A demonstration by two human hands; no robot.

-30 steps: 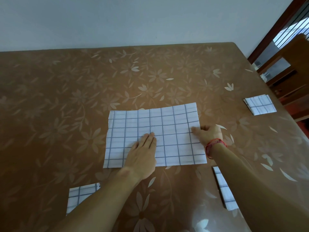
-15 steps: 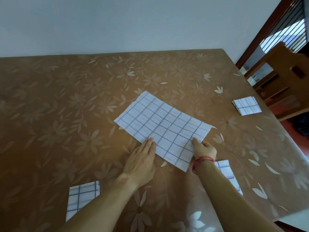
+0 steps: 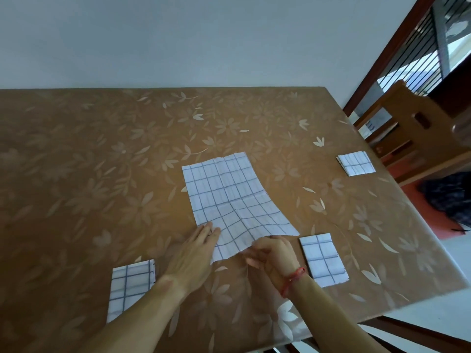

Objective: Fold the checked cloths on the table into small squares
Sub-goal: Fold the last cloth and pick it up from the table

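— Where's the cloth?
— I see the checked cloth (image 3: pixel 226 197) spread mid-way across the tabletop (image 3: pixel 102 161).
— Hands?
— My left hand (image 3: pixel 193 258) lies flat, fingers straight, on its near corner; my right hand (image 3: pixel 274 253) pinches the near edge.

Both forearms are bare as far as they show, down to the left hand (image 3: pixel 193 258) and the right hand (image 3: pixel 274 253). A thin red cord bracelet (image 3: pixel 293 278) (twisted or braided, too blurred to tell) circles the right wrist.
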